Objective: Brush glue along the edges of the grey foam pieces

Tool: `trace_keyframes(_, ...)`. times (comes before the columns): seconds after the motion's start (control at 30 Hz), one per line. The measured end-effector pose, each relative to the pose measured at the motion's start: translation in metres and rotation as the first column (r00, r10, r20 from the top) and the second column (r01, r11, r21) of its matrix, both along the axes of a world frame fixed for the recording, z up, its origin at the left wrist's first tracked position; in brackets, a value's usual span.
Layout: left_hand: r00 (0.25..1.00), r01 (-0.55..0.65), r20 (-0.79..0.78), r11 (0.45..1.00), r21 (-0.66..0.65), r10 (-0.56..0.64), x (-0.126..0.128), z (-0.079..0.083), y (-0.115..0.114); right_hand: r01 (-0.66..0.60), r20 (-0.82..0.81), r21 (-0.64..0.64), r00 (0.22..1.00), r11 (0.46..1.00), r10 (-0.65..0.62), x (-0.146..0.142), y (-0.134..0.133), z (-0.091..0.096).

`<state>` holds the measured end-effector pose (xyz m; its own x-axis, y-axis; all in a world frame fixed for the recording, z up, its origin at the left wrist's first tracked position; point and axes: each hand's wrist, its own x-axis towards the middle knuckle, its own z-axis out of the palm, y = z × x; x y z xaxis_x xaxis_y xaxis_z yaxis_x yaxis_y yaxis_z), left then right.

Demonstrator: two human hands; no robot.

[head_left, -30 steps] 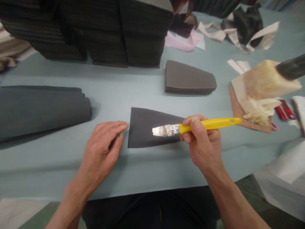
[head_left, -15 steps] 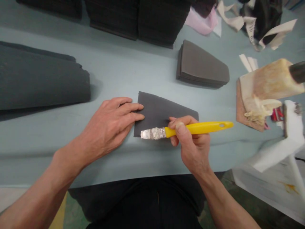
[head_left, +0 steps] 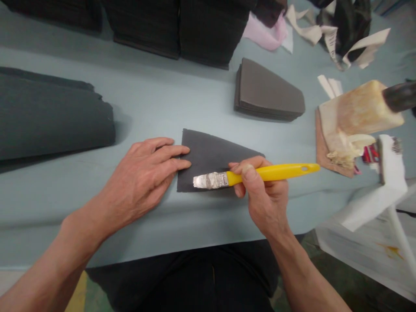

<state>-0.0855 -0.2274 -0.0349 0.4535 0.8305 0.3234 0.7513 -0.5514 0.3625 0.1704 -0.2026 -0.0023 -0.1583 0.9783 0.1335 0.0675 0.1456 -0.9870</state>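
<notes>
A dark grey tapered sheet (head_left: 208, 151) lies flat on the blue-grey tabletop in front of me. My left hand (head_left: 147, 171) rests at its wide left end, fingers stretched out, with two fingertips on the sheet. My right hand (head_left: 263, 182) is closed round the yellow handle of a paintbrush (head_left: 276, 172). The brush's whitish, crusted bristles point left, over the lower left part of the sheet; whether they touch it I cannot tell. The right fingers cover some of the sheet's lower right side.
Behind the sheet sits a stack of similar tapered pieces (head_left: 269, 89). Folded dark material (head_left: 52, 117) lies at left, and tall black stacks (head_left: 208, 30) stand at the back. A stained, glue-crusted container (head_left: 364, 108) is at right, near pale scraps (head_left: 367, 47) and a white strip (head_left: 373, 208).
The view has shifted, so most things appear slightly further left. Relative to the sheet, the brush has moved a little right, away from the wide edge. My left hand stays on the sheet's end.
</notes>
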Motion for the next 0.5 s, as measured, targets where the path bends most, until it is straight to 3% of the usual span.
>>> trace_keyframes(0.27,1.0,0.005,0.004,1.0,0.01,-0.005,-0.003,-0.001,0.001,0.155,-0.046,-0.033,0.987,0.987,-0.156,0.026,0.007,-0.008)
trace_keyframes(0.5,0.999,-0.027,0.037,0.998,-0.06,0.03,-0.005,-0.002,-0.003,0.185,-0.108,-0.099,0.975,0.978,-0.195,0.036,0.009,-0.016)
